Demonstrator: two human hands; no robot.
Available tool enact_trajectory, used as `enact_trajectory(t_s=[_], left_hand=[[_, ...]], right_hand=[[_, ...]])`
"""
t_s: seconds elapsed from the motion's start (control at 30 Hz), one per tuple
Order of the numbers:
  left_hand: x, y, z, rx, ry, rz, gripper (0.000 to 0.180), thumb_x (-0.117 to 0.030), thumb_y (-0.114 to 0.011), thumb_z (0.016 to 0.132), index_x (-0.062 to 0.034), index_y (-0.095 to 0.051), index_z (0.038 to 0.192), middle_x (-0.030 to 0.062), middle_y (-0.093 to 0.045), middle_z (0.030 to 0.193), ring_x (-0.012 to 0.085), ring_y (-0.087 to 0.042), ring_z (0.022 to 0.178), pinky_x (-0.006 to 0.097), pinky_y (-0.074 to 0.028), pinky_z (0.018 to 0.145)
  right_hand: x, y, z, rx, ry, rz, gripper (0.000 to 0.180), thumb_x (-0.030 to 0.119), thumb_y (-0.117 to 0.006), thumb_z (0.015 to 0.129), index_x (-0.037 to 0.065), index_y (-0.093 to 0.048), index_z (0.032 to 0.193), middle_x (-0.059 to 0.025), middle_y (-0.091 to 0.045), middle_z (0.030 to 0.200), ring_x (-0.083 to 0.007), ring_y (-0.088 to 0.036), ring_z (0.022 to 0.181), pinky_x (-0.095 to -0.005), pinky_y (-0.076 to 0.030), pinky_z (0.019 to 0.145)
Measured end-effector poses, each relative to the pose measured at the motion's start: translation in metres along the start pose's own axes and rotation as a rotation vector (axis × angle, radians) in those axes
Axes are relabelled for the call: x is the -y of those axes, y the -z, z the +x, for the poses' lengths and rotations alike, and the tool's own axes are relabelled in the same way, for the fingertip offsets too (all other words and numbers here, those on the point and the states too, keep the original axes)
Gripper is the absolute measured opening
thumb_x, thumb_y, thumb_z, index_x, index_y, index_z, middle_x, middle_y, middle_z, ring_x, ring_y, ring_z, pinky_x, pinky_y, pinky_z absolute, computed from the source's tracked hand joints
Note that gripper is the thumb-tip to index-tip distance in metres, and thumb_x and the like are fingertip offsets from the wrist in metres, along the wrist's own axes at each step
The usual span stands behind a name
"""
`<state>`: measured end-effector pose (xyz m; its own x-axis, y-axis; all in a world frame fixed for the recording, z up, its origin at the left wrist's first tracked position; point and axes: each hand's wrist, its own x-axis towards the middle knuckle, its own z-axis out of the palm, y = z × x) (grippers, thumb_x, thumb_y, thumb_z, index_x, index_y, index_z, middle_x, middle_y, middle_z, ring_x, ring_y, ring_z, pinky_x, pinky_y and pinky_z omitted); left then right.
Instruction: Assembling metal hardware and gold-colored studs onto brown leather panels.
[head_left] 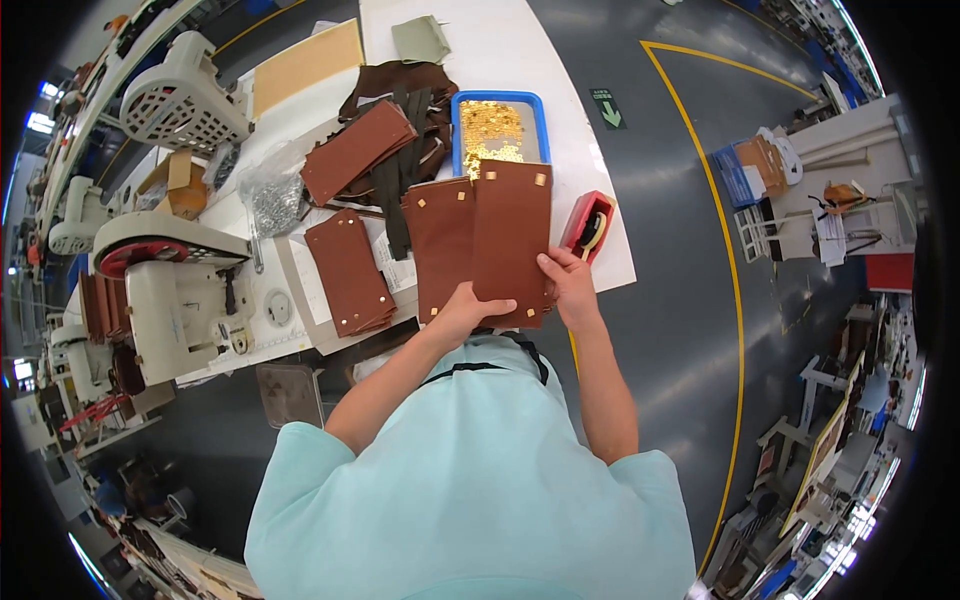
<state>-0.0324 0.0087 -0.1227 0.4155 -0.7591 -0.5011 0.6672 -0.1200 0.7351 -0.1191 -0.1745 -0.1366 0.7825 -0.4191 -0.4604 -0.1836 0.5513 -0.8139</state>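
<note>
Between my hands is a brown leather panel [511, 230] with small gold square studs near its corners. My left hand [465, 314] grips its lower left edge, thumb lying across the front. On the right edge, my right hand [568, 283] pinches the panel between thumb and fingers. The panel partly covers a stack of similar brown panels [438, 240] with gold studs. Just beyond its top edge, a blue-rimmed tray [457, 130] holds many small gold metal pieces. To the right of my right hand stands a red tape dispenser [588, 225].
More brown panels lie in a stack [345, 275] at left and in another pile [358, 150] on dark straps. A clear plastic bag of metal pieces [275, 200] sits beside a sewing machine [165, 300]. The white table's [600, 180] right edge borders a grey floor with yellow lines.
</note>
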Motion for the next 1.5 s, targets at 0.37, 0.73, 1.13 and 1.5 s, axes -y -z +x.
enact_trajectory(t_s=[0.37,0.73,1.13,1.5], left_hand=[[-0.023,-0.013,-0.015,-0.079,-0.068,0.097,0.027,-0.008,-0.067,0.088,0.0055,-0.062,0.111,0.0103,-0.068,0.108,0.0167,-0.064,0.096,0.031,-0.049,0.088],[-0.02,-0.01,-0.013,-0.064,0.008,0.052,0.03,-0.006,-0.067,0.086,0.0058,-0.061,0.113,0.0117,-0.067,0.112,0.0186,-0.063,0.1,0.031,-0.048,0.091],[0.0,0.001,-0.026,-0.143,0.197,-0.045,0.033,-0.005,-0.067,0.085,0.0078,-0.06,0.115,0.0136,-0.064,0.117,0.0207,-0.06,0.107,0.033,-0.044,0.097],[-0.004,0.0,-0.025,-0.142,0.201,-0.008,0.033,-0.006,-0.067,0.086,0.0067,-0.06,0.115,0.0125,-0.064,0.116,0.0198,-0.059,0.106,0.032,-0.044,0.096]], right_hand=[[-0.038,0.089,0.014,-0.629,0.004,-0.592,0.032,0.023,-0.069,0.085,-0.002,-0.071,0.104,-0.0104,-0.07,0.085,-0.0153,-0.066,0.065,-0.0284,-0.055,0.053],[-0.06,0.084,0.03,-0.778,-0.045,0.148,0.019,0.011,-0.071,0.085,-0.002,-0.067,0.099,-0.0067,-0.068,0.091,-0.0162,-0.067,0.083,-0.0309,-0.058,0.065],[-0.088,0.065,0.031,-0.894,0.082,0.346,0.026,0.01,-0.071,0.086,-0.004,-0.063,0.107,-0.0082,-0.067,0.098,-0.0185,-0.067,0.09,-0.0291,-0.055,0.078],[-0.102,0.073,0.034,-0.89,0.124,0.302,0.013,0.005,-0.069,0.083,-0.004,-0.068,0.092,-0.0069,-0.066,0.098,-0.0169,-0.063,0.09,-0.0301,-0.053,0.08]])
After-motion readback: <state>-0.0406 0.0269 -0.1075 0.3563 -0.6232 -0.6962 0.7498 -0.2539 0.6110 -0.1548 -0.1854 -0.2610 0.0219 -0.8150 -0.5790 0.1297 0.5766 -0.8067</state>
